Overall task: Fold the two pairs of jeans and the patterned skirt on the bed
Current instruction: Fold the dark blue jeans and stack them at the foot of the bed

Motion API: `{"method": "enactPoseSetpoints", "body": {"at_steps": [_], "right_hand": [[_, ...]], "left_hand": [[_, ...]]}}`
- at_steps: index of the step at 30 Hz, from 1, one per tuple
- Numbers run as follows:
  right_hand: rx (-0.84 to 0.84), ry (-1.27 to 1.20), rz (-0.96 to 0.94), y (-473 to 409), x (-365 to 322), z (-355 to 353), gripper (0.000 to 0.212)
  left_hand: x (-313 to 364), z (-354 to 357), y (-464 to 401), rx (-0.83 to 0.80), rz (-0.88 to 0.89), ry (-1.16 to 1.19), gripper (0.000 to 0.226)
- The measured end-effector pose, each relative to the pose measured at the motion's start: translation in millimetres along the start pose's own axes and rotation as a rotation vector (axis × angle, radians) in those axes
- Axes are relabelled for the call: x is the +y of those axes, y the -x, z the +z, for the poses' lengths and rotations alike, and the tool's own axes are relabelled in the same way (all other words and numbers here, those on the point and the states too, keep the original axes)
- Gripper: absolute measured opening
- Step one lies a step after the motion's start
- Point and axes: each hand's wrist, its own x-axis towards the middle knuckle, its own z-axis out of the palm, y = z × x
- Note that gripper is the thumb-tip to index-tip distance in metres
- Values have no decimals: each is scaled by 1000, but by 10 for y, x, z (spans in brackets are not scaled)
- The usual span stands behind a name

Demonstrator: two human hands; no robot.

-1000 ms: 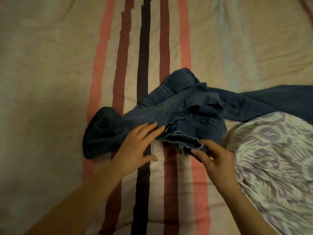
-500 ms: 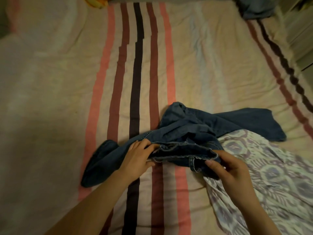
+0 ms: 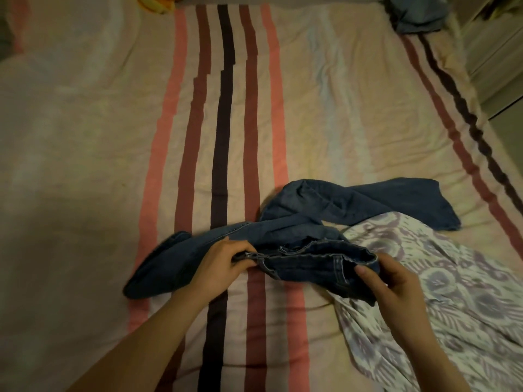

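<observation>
Left hand and right hand each pinch an end of the crumpled jeans waistband on the bed; folding barely begun, legs need straightening next.

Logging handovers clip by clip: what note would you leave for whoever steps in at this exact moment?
Left hand grips one end of the dark jeans waistband; right hand pinches the other end.
The jeans are crumpled mid-bed, legs sprawled both ways, partly over the patterned skirt, which is unfolded at the right.
A bluish bundle at the far corner may be the second pair.
Done: nothing folded.
Left: all three.
</observation>
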Motion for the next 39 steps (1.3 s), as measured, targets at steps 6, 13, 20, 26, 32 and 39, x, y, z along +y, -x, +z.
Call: {"method": "enactPoseSetpoints", "body": {"at_steps": [6,13,20,26,32,39], "right_hand": [[11,177,-104,-72,-309,-95,38],[44,157,-240,-52,-1031,-126,21],[63,259,-463,-19,-1964,-290,6],[43,354,-506,122,-2827,-492,20],[222,459,-696,324,-3704,-644,16],[262,509,-843,689,-4510,-642,13]], "left_hand": [[353,-435,92,41,12,39,12],[958,-1096,249,92,107,31,14],[1699,-1818,317,119,218,-36,12],[2379,-2416,418,158,309,-111,17],[3217,-3123,562,312,395,-108,9],[3942,-3819,960,410,508,-177,34]]}}
